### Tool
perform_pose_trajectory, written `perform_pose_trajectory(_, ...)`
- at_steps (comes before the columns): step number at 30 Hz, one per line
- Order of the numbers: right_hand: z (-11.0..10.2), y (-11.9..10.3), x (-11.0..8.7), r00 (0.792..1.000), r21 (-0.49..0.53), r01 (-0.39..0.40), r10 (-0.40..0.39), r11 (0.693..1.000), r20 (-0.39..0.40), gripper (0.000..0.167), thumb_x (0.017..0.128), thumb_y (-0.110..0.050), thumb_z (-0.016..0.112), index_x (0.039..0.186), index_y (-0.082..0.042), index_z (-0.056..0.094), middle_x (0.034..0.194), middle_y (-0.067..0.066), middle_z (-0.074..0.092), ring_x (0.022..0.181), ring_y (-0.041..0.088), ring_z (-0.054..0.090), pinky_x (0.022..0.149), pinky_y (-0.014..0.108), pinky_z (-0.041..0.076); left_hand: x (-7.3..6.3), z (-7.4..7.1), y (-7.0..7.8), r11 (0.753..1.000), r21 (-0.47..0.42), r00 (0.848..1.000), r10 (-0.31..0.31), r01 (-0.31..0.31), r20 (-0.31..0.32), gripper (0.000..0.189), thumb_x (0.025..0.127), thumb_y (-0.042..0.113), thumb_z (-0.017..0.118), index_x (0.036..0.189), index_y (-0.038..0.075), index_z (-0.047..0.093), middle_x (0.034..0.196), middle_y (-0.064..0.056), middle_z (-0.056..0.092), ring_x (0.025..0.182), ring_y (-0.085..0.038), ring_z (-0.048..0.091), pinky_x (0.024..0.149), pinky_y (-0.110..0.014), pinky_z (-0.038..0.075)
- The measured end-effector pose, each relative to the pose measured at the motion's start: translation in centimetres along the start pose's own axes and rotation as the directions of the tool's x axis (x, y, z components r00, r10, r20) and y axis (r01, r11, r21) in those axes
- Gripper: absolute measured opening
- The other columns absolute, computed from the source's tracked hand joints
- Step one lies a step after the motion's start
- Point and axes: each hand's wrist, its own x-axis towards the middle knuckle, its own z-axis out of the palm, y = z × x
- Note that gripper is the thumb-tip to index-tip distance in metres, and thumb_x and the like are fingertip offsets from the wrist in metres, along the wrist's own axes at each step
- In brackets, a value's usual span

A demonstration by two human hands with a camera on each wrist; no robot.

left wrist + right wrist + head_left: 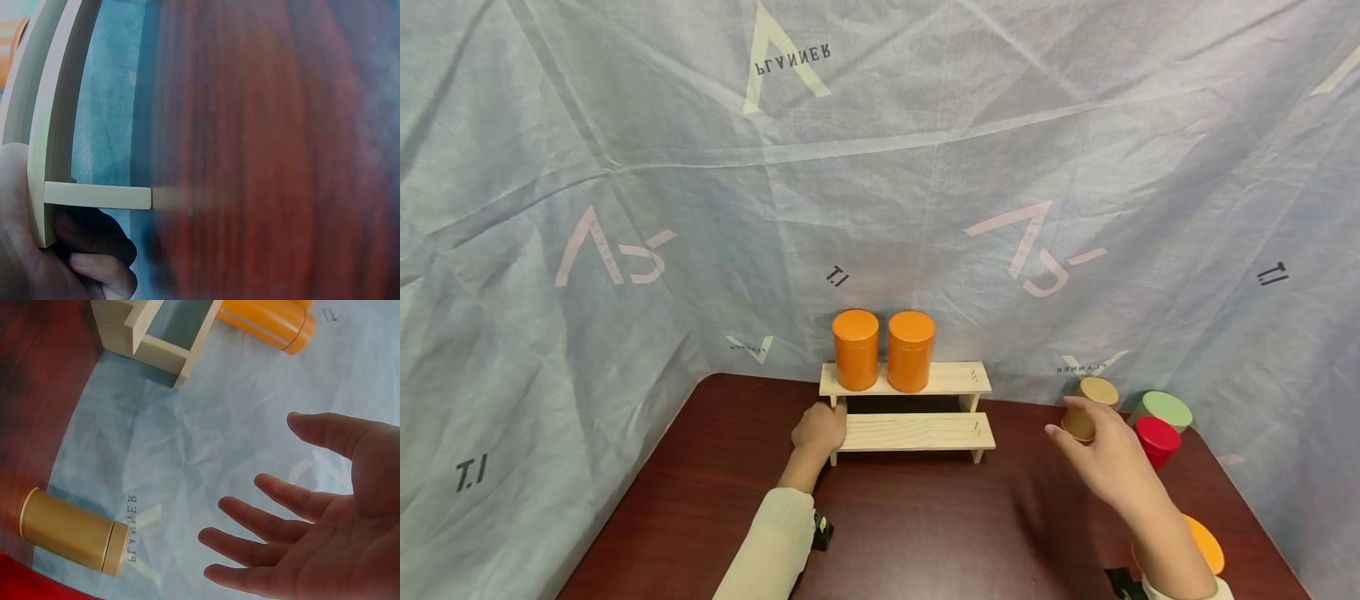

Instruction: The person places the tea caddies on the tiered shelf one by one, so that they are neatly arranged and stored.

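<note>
A pale wooden two-step rack [913, 431] stands at the back of the table. My left hand [820, 427] grips the left end of its lower step; curled fingers [103, 269] show beneath the board in the left wrist view. Two orange canisters [856, 350] stand side by side on the upper step. My right hand [1108, 458] is held in the air with fingers spread, holding nothing. Nearest to it is a gold canister [72, 531], apart from the fingers in the right wrist view.
Right of the rack, a green canister [1163, 408] and a red canister [1157, 440] stand near the table's right edge. An orange round lid or canister top [1206, 546] is partly hidden behind my right forearm. Grey printed cloth [880, 208] hangs behind the dark red table [925, 525].
</note>
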Motion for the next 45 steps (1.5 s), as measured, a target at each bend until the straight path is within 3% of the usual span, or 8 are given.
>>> perform_pose_trajectory(8, -0.9, 0.9, 0.1, 1.0, -0.028, -0.009, 0.009, 1.0, 0.009, 0.072, 0.103, -0.048, 0.066, 0.151, 0.002, 0.049, 0.152, 0.034, 0.048, 0.128, 0.051, 0.053, 0.092, 0.063, 0.052, 0.1, -0.1, 0.2, 1.0, -0.008, 1.0, -0.014, 0.014, -0.006, 0.056, 0.111, 0.045, 0.037, 0.07, 0.014, 0.059, 0.067, -0.007, 0.055, 0.06, -0.026, 0.056, 0.056, -0.04, 0.043)
perform_pose_trajectory(17, -1.6, 2.3, 0.3, 0.999, -0.048, -0.027, 0.028, 0.998, 0.025, 0.076, 0.103, -0.052, 0.064, 0.151, 0.004, 0.047, 0.152, 0.037, 0.046, 0.137, 0.058, 0.046, 0.104, 0.073, 0.043, 0.0, -0.1, 0.1, 1.0, -0.014, 1.0, -0.011, 0.011, 0.002, 0.056, 0.111, 0.044, 0.037, 0.07, 0.014, 0.059, 0.065, -0.005, 0.053, 0.058, -0.025, 0.055, 0.054, -0.038, 0.042)
perform_pose_trajectory(29, -2.8, 3.6, 0.3, 0.996, -0.03, -0.046, 0.048, 0.999, 0.079, 0.082, 0.102, -0.059, 0.061, 0.155, 0.002, 0.044, 0.155, 0.035, 0.046, 0.141, 0.059, 0.043, 0.102, 0.073, 0.042, 0.3, 0.0, 0.0, 1.0, -0.024, 1.0, 0.004, -0.003, 0.012, 0.06, 0.111, 0.047, 0.035, 0.063, 0.017, 0.054, 0.059, -0.002, 0.046, 0.051, -0.021, 0.047, 0.049, -0.036, 0.039)
perform_pose_trajectory(33, -3.1, 3.9, 0.4, 0.997, -0.036, -0.052, 0.053, 0.998, 0.054, 0.076, 0.103, -0.056, 0.062, 0.153, -0.001, 0.047, 0.15, 0.031, 0.053, 0.12, 0.047, 0.06, 0.085, 0.055, 0.054, 0.3, 0.0, 0.0, 1.0, -0.021, 1.0, 0.001, -0.001, 0.012, 0.06, 0.112, 0.047, 0.035, 0.064, 0.017, 0.055, 0.06, -0.002, 0.047, 0.052, -0.021, 0.048, 0.05, -0.036, 0.04)
perform_pose_trajectory(37, -3.6, 4.2, 0.6, 0.997, -0.039, -0.065, 0.067, 0.997, 0.044, 0.076, 0.103, -0.056, 0.061, 0.153, 0.0, 0.048, 0.144, 0.03, 0.056, 0.103, 0.036, 0.061, 0.074, 0.04, 0.05, 0.2, -0.1, 0.0, 1.0, -0.023, 1.0, -0.006, 0.006, 0.015, 0.059, 0.112, 0.046, 0.036, 0.064, 0.016, 0.056, 0.059, -0.003, 0.048, 0.052, -0.022, 0.049, 0.049, -0.036, 0.04)
perform_pose_trajectory(41, -4.0, 4.6, 0.9, 0.993, -0.003, -0.095, 0.095, 0.995, 0.067, 0.08, 0.104, -0.058, 0.058, 0.157, 0.0, 0.043, 0.148, 0.033, 0.052, 0.108, 0.042, 0.06, 0.079, 0.048, 0.053, 0.1, -0.1, 0.0, 1.0, -0.019, 1.0, -0.012, 0.012, 0.016, 0.058, 0.112, 0.044, 0.037, 0.066, 0.015, 0.057, 0.06, -0.003, 0.049, 0.053, -0.022, 0.051, 0.049, -0.036, 0.04)
perform_pose_trajectory(45, -4.3, 5.1, 1.2, 0.99, 0.06, -0.121, 0.116, 0.991, 0.074, 0.079, 0.106, -0.056, 0.055, 0.16, -0.001, 0.039, 0.158, 0.038, 0.04, 0.131, 0.058, 0.048, 0.092, 0.072, 0.047, 0.2, -0.1, -0.1, 1.0, -0.007, 1.0, -0.016, 0.017, 0.016, 0.056, 0.111, 0.044, 0.038, 0.069, 0.014, 0.059, 0.064, -0.005, 0.052, 0.056, -0.023, 0.054, 0.051, -0.037, 0.041)
